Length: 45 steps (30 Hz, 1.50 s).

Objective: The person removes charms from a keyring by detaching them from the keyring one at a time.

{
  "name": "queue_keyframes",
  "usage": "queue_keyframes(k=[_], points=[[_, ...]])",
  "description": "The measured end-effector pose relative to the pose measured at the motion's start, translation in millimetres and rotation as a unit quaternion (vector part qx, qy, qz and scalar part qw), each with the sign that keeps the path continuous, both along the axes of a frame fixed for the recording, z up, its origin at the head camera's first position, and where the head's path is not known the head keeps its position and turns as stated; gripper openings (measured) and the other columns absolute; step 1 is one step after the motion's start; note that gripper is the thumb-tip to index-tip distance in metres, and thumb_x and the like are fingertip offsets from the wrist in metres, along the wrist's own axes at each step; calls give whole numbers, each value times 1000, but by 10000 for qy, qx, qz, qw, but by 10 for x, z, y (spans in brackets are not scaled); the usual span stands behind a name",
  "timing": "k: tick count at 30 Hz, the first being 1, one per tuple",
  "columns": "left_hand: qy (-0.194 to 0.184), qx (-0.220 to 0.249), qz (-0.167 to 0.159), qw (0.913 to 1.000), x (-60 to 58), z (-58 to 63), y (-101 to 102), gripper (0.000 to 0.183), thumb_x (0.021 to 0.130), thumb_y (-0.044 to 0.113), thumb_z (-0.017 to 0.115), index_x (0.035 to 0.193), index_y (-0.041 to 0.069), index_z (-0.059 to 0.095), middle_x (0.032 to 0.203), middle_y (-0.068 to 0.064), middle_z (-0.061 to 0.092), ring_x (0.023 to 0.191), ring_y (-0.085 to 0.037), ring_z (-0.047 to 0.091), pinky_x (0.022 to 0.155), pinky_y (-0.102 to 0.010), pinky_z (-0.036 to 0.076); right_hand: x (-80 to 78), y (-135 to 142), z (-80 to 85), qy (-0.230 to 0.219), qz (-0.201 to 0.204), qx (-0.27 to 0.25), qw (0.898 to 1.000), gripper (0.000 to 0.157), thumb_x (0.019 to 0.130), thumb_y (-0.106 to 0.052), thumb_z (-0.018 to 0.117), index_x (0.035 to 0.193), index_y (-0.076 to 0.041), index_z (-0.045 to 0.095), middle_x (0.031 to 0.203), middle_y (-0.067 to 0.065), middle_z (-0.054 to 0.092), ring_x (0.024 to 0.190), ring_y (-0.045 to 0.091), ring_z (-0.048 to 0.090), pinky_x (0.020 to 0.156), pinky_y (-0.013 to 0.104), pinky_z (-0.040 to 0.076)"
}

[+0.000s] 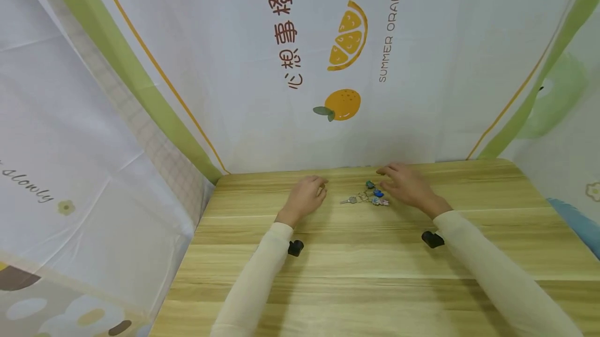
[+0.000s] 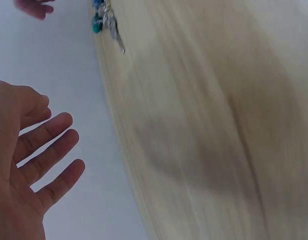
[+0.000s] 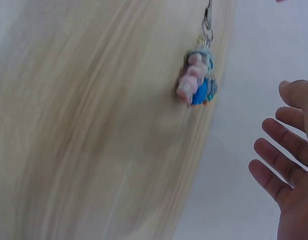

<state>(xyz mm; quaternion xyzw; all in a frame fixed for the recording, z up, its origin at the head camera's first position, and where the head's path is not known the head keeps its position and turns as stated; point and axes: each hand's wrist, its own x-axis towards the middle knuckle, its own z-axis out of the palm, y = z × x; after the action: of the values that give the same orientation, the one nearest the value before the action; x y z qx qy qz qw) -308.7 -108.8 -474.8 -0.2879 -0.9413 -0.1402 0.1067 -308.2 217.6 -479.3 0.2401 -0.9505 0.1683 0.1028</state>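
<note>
A keychain (image 1: 363, 197) lies on the wooden table between the two hands. Its metal key (image 1: 349, 200) points left, and rings join it to several small figure charms. One charm is pink (image 3: 191, 82), another is blue (image 1: 377, 193), and a green one (image 1: 370, 184) lies toward the back. To the left of the key, my left hand (image 1: 304, 199) hovers with relaxed, slightly bent fingers, holding nothing. My right hand (image 1: 407, 186) is just right of the charms, fingers spread and loosely bent. In the right wrist view this hand appears apart from the charms.
The wooden table (image 1: 347, 274) ends at the back against a white cloth (image 1: 234, 66) printed with oranges and lettering. More printed cloth (image 1: 94, 181) hangs at the left. A black wrist device (image 1: 433, 239) sits at the right wrist, another (image 1: 296, 248) at the left.
</note>
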Motion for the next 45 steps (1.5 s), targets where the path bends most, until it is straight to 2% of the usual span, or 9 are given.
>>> queue_keyframes(k=[4,9,13,21,26,33,39,45], points=[[9,-106,-81,9999,5,-45,116,26,108,16,62,128,5,75,126,-8,77,112,-24,73,93,-37,61,22,-92,-29,-143,38,-132,9998,34,105,-22,70,133,-4,70,134,17,70,126,42,64,105,61,53],[-42,-171,-91,9998,-2,-115,228,24,108,17,62,126,8,76,122,-5,78,107,-19,74,89,-33,61,11,-188,-111,-150,227,-267,9993,25,104,-17,71,125,-4,75,119,11,75,112,36,70,95,56,58],[-166,-163,-28,9997,-16,-165,314,24,109,18,62,125,9,77,120,-4,78,106,-18,73,87,-30,61,-8,-249,-174,33,384,-271,9989,20,101,-15,75,119,-6,78,110,7,77,105,32,71,89,53,60],[-212,-224,23,9995,-34,-215,491,22,108,15,61,122,9,78,119,-4,80,106,-17,76,87,-28,62,-64,-317,-295,452,547,-196,9973,9,95,-12,81,104,-10,81,106,7,78,94,28,71,78,46,60],[-339,-176,209,9991,-35,-256,581,22,107,15,62,120,10,79,118,-3,80,104,-16,77,84,-27,62,-74,-358,-360,461,498,-210,9975,7,94,-11,82,101,-9,81,102,7,77,90,26,72,79,45,61],[-338,-157,304,9988,-60,-290,681,22,108,15,61,121,10,79,119,-4,79,108,-17,76,89,-27,62,-66,-412,-394,248,202,-229,9992,7,95,-11,80,102,-10,79,105,7,76,97,29,70,85,49,60],[-246,-399,259,9986,-65,-336,750,20,107,17,64,120,10,78,118,-4,76,112,-19,72,95,-30,60,-60,-426,-407,360,132,-164,9991,6,94,-10,81,100,-10,79,103,8,75,97,31,70,84,50,60],[-168,-766,352,9963,-55,-371,814,24,109,22,62,126,12,76,125,-3,73,120,-20,66,103,-31,56,-54,-429,-423,337,109,-30,9994,6,94,-10,82,99,-11,79,99,7,74,93,29,68,81,48,59]])
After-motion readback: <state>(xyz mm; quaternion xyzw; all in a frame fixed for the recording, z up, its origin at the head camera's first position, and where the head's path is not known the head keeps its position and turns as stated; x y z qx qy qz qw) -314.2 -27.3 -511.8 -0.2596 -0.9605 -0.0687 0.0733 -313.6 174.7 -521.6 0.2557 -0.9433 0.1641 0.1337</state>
